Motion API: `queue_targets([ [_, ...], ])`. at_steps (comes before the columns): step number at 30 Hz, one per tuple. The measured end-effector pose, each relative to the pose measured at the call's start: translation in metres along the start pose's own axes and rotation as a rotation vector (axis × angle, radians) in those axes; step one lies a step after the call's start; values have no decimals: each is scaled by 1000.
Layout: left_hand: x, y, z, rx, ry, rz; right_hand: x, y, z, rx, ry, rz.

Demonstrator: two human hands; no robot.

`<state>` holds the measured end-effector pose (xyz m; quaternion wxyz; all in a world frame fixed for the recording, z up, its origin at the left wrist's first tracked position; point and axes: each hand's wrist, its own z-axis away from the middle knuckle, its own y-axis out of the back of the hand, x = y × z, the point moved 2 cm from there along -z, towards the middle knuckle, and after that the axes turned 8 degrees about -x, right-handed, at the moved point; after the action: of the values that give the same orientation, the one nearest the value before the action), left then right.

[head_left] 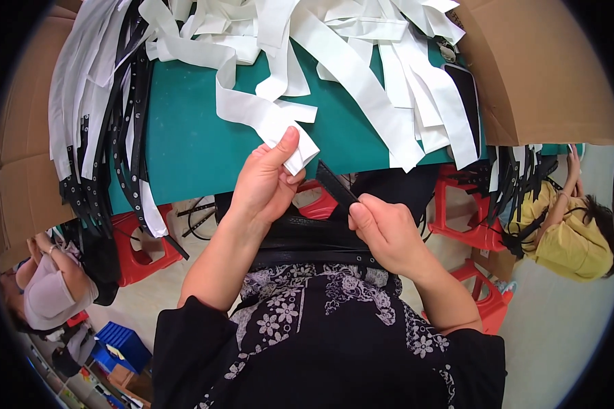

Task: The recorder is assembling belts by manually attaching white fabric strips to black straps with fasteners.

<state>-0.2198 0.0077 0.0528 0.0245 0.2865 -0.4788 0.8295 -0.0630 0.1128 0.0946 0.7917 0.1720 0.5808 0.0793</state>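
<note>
"What's in the left hand point(269, 174)?"

"A white strip point(308, 146), pinched under the thumb at the near edge of the green table point(184, 129). The fingers behind it are partly hidden."

"And the right hand point(383, 228)?"

"Clamped on a black strap point(335, 186), tip just beside the strip. The fist hides its other end."

"That dark slab point(466, 92)?"

"White bands point(355, 68) partly cover it."

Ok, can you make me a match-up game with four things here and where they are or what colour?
Things:
1. White strip
2. Black strap
3. Table
4. Stools

Place or colour:
A. In the right hand
B. Red
C. In the left hand
D. Green

Right pairs: 1-C, 2-A, 3-D, 4-B
</note>
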Motion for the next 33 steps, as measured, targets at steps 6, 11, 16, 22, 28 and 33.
queue_targets([
  [6, -5, -12, 4, 79, -37, -77, -1, 4, -13, -105, -85, -97],
  [11, -4, -2, 9, 127, -95, -182, 2, 0, -22, -97, -154, -157],
  [16, -4, 10, 10, 84, -88, -513, 1, -1, -21, -64, -160, -248],
  [22, -34, -8, 17, 60, 111, -284, 0, -9, -32, 35, -69, -265],
  [28, -17, 2, 15, 90, -58, -359, 64, 8, 11, -136, -52, 148],
  [33, -17, -1, 17, 72, -39, -408, 56, 4, 37, -64, -215, -109],
])
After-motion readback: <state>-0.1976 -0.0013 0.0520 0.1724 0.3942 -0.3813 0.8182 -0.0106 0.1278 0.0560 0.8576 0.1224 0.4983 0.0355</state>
